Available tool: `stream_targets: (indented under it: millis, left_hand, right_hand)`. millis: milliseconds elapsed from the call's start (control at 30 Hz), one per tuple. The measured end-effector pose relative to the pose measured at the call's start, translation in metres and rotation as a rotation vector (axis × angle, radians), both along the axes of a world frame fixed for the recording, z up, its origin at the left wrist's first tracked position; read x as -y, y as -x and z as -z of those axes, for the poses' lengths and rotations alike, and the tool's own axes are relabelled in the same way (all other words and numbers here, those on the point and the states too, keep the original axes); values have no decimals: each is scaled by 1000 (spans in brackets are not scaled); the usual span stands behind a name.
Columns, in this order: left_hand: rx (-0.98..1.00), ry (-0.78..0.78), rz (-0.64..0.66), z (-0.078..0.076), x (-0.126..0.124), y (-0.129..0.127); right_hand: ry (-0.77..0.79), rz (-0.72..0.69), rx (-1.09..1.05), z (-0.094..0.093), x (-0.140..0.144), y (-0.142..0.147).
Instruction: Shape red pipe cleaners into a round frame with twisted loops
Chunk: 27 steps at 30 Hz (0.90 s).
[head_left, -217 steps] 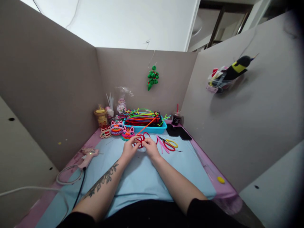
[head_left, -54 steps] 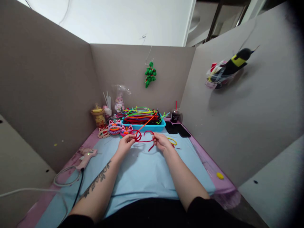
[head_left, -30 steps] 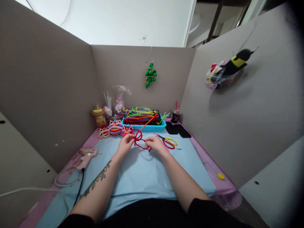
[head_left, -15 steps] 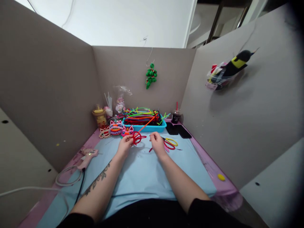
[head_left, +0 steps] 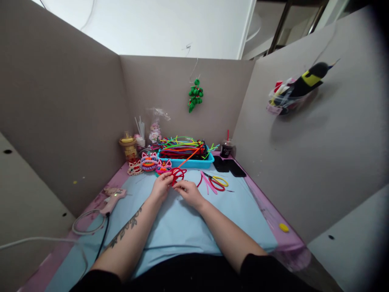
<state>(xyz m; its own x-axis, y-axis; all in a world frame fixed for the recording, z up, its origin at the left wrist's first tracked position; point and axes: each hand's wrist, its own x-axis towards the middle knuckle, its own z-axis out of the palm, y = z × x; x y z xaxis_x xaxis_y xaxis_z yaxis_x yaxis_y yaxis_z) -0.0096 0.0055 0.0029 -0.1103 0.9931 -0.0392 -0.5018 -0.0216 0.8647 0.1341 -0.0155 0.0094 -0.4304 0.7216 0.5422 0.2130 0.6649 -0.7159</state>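
Observation:
My left hand (head_left: 161,185) is closed, its fingers pinching a red pipe cleaner (head_left: 178,173) bent into several loops above the table. Close beside it, my right hand (head_left: 189,193) has thumb and fingertips pressed together at the lower end of the same looped pipe cleaner. The fingertips partly hide the spot they grip. A short red stem (head_left: 199,181) shows just behind my right hand. To its right lie scissors (head_left: 218,184) with a red and a yellow handle, beside pink strips (head_left: 208,184).
A blue tray (head_left: 194,164) of coloured pipe cleaners stands at the back. Left of it are fuzzy animal-face crafts (head_left: 149,162) and a yellow-lidded jar (head_left: 128,149). A pink glue gun (head_left: 114,199) lies left with its cable. Black phone-like slabs (head_left: 232,167) and a drink cup (head_left: 226,149) sit right.
My right hand has moved left, from near the scissors to the red loops in my left hand. The pink strips now show more fully. The view has shifted slightly.

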Motion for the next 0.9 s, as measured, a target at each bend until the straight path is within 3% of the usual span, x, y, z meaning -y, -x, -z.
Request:
stream_targets:
  millis: [100, 233, 300, 400, 500, 667, 733, 900]
  left_hand:
    - [75, 33, 4, -4, 0, 3]
    - [102, 57, 16, -12, 2, 6]
    - [85, 57, -2, -13, 2, 7]
    - [49, 40, -19, -11, 1, 9]
    - [-2, 3, -46, -8, -1, 11]
    - [-131, -50, -43, -7, 0, 9]
    - [-172, -69, -23, -8, 1, 6]
    - [-247, -124, 57, -9, 6, 1]
  right_hand:
    - [203, -220, 18, -7, 5, -2]
    - [577, -661, 90, -17, 7, -14]
    - [686, -850, 145, -20, 5, -23]
    - [735, -944, 171, -19, 1, -31]
    - [662, -751, 26, -14, -6, -33]
    - [463, -59, -287, -6, -20, -30]
    - [396, 133, -327, -5, -23, -29]
    - [86, 306, -174, -6, -22, -25]
